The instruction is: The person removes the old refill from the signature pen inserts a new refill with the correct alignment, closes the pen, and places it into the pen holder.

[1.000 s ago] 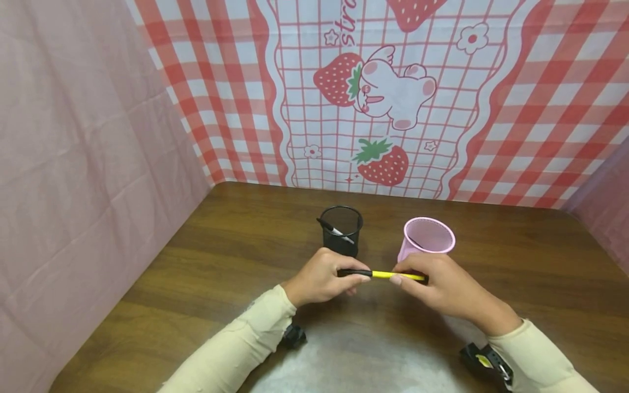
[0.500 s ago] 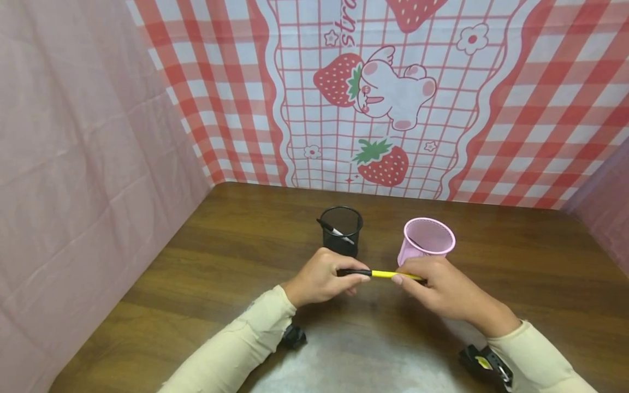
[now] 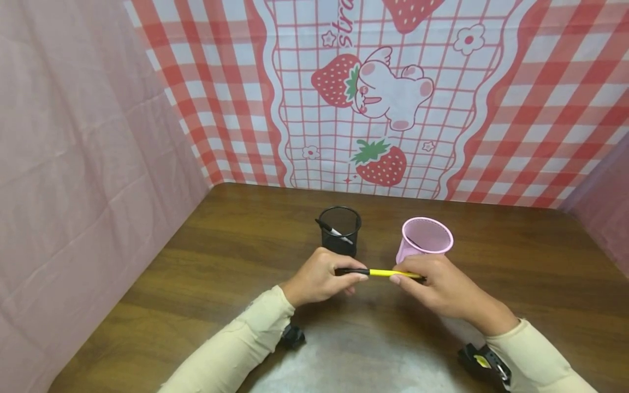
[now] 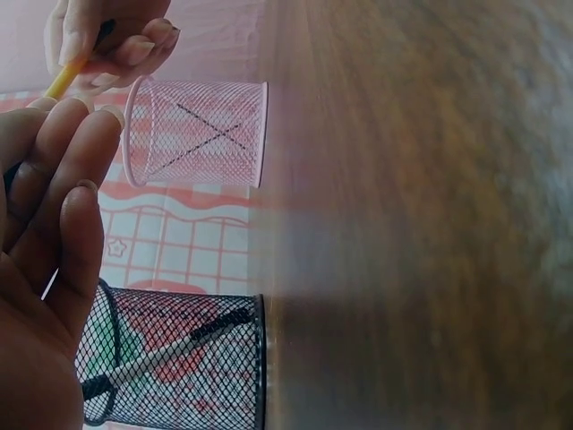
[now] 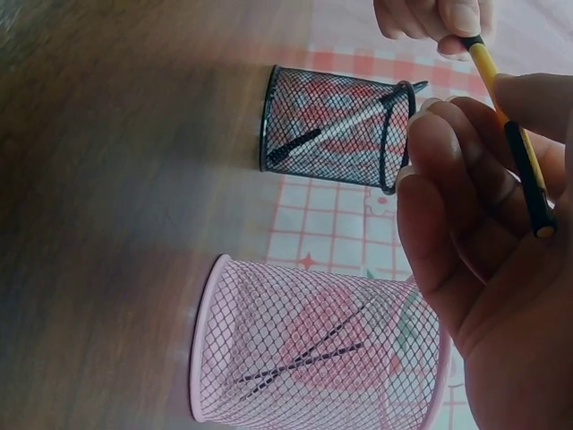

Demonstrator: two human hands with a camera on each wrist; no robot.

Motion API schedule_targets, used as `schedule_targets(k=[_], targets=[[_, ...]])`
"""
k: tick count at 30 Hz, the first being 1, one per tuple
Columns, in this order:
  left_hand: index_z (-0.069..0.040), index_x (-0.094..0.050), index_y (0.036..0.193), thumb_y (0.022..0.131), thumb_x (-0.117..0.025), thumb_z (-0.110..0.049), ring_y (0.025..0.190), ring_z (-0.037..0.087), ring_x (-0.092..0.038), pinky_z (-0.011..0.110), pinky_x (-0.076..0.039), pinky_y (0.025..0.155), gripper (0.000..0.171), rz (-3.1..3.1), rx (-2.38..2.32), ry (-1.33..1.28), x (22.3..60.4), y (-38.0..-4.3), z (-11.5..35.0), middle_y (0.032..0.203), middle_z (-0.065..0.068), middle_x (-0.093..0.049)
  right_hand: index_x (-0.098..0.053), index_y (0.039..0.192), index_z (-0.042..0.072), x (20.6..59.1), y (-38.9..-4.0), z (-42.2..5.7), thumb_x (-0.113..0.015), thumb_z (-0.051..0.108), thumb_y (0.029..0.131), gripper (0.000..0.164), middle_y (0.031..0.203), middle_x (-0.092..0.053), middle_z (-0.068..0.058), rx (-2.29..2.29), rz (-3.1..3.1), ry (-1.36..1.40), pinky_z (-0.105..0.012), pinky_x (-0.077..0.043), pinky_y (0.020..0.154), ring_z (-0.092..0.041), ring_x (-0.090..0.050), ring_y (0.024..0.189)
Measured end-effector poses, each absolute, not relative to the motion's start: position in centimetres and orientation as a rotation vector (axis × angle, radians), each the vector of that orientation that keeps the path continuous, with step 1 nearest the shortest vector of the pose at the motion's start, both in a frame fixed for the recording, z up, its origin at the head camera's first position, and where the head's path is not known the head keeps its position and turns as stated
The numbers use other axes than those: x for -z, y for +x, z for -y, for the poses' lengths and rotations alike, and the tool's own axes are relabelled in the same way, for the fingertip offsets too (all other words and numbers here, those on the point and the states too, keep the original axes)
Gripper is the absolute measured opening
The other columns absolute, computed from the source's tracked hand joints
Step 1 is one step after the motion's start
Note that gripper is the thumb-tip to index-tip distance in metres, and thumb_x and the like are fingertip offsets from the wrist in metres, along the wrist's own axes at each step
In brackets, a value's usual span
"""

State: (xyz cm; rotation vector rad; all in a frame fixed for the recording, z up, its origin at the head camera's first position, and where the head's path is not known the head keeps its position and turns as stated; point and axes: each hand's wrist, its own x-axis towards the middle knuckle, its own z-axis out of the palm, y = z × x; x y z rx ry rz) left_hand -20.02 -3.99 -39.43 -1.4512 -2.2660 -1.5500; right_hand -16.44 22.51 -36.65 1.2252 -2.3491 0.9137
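A yellow pen (image 3: 381,273) with black ends lies level between both hands, held in front of two mesh cups. My left hand (image 3: 321,277) pinches its black left end between thumb and fingers. My right hand (image 3: 444,284) pinches the yellow barrel toward the other end, where the right wrist view shows a black clip (image 5: 528,175). Behind the left hand stands the black mesh cup (image 3: 340,245), with a black-and-white pen (image 3: 334,231) leaning in it. Just behind the right hand is the pink mesh cup (image 3: 404,250).
Two thin dark sticks (image 5: 309,360) cross inside the pink cup. Both cups stand upright on a brown wood-grain table (image 3: 196,273). A red checked strawberry cloth (image 3: 236,109) hangs at the back, and a pale pink cloth (image 3: 98,164) at the left.
My right fingers shift very slightly on the pen, and the head view drifts a little. Both hands keep their hold on the pen, and the cups stay in place.
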Motion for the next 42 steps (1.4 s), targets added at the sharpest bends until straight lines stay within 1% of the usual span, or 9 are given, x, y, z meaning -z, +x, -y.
schedule_targets(k=[6, 13, 18, 22, 24, 29, 31, 36, 42], targets=[[0.000, -0.075, 0.102, 0.092, -0.074, -0.007, 0.058, 0.000, -0.067, 0.022, -0.057, 0.053, 0.012, 2.273, 1.575, -1.428, 39.45, -20.08, 4.10, 0.074, 0.012, -0.071, -0.069, 0.092, 0.020, 36.84, -16.45, -22.59, -0.077, 0.009, 0.088, 0.014, 0.079, -0.058, 0.020, -0.928, 2.339, 1.213, -0.013, -0.043, 0.060, 0.001, -0.051, 0.068], [-0.001, -0.076, 0.102, 0.093, -0.074, -0.010, 0.058, -0.002, -0.066, 0.023, -0.058, 0.053, 0.013, 2.297, 1.561, -1.417, 39.36, -20.17, 4.20, 0.073, 0.010, -0.072, -0.070, 0.094, 0.023, 36.91, -16.54, -22.56, -0.080, 0.001, 0.082, 0.027, 0.084, -0.061, 0.020, -0.956, 2.337, 1.188, -0.016, -0.047, 0.062, -0.001, -0.054, 0.072], [0.000, -0.075, 0.102, 0.092, -0.074, -0.010, 0.058, -0.001, -0.066, 0.025, -0.058, 0.052, 0.014, 2.313, 1.607, -1.404, 39.26, -20.09, 4.22, 0.074, 0.013, -0.072, -0.070, 0.092, 0.025, 36.88, -16.66, -22.51, -0.079, 0.006, 0.084, 0.023, 0.085, -0.060, 0.020, -0.961, 2.316, 1.201, -0.016, -0.047, 0.062, -0.001, -0.054, 0.073], [0.001, -0.075, 0.102, 0.092, -0.074, -0.009, 0.057, 0.000, -0.066, 0.026, -0.058, 0.052, 0.014, 2.320, 1.627, -1.392, 39.23, -20.04, 4.17, 0.074, 0.015, -0.071, -0.070, 0.091, 0.024, 36.87, -16.70, -22.43, -0.081, 0.003, 0.081, 0.026, 0.085, -0.060, 0.020, -0.956, 2.296, 1.204, -0.016, -0.047, 0.063, -0.001, -0.054, 0.074], [0.001, -0.075, 0.101, 0.092, -0.074, -0.009, 0.057, 0.000, -0.066, 0.026, -0.058, 0.053, 0.014, 2.326, 1.635, -1.386, 39.21, -20.00, 4.16, 0.074, 0.015, -0.071, -0.071, 0.090, 0.023, 36.91, -16.71, -22.39, -0.080, 0.005, 0.082, 0.022, 0.087, -0.060, 0.019, -0.945, 2.282, 1.205, -0.017, -0.046, 0.064, -0.002, -0.054, 0.075], [0.001, -0.075, 0.101, 0.092, -0.074, -0.009, 0.057, 0.001, -0.067, 0.026, -0.058, 0.053, 0.013, 2.338, 1.642, -1.371, 39.24, -19.98, 4.14, 0.074, 0.014, -0.071, -0.071, 0.090, 0.022, 37.02, -16.66, -22.33, -0.076, 0.021, 0.091, 0.005, 0.091, -0.060, 0.017, -0.919, 2.279, 1.195, -0.020, -0.046, 0.068, -0.004, -0.055, 0.079], [0.000, -0.075, 0.101, 0.092, -0.074, -0.009, 0.057, 0.001, -0.067, 0.026, -0.058, 0.053, 0.013, 2.344, 1.633, -1.373, 39.27, -20.00, 4.14, 0.074, 0.014, -0.071, -0.070, 0.090, 0.024, 37.03, -16.57, -22.30, -0.078, 0.022, 0.090, 0.008, 0.089, -0.059, 0.017, -0.923, 2.299, 1.178, -0.021, -0.046, 0.066, -0.003, -0.054, 0.077], [-0.001, -0.075, 0.101, 0.092, -0.075, -0.009, 0.058, 0.000, -0.066, 0.024, -0.058, 0.053, 0.012, 2.363, 1.572, -1.395, 39.31, -20.04, 4.21, 0.074, 0.011, -0.071, -0.065, 0.091, 0.030, 37.01, -16.35, -22.13, -0.086, 0.015, 0.081, 0.027, 0.083, -0.057, 0.020, -0.911, 2.379, 1.126, -0.021, -0.045, 0.060, -0.001, -0.052, 0.070], [-0.002, -0.076, 0.102, 0.092, -0.074, -0.009, 0.058, -0.002, -0.065, 0.022, -0.057, 0.053, 0.012, 2.367, 1.519, -1.433, 39.15, -19.96, 4.26, 0.077, 0.008, -0.072, -0.069, 0.094, 0.028, 36.94, -16.30, -22.06, -0.082, 0.014, 0.085, 0.021, 0.083, -0.059, 0.021, -0.881, 2.445, 1.100, -0.023, -0.048, 0.061, 0.000, -0.053, 0.071]])
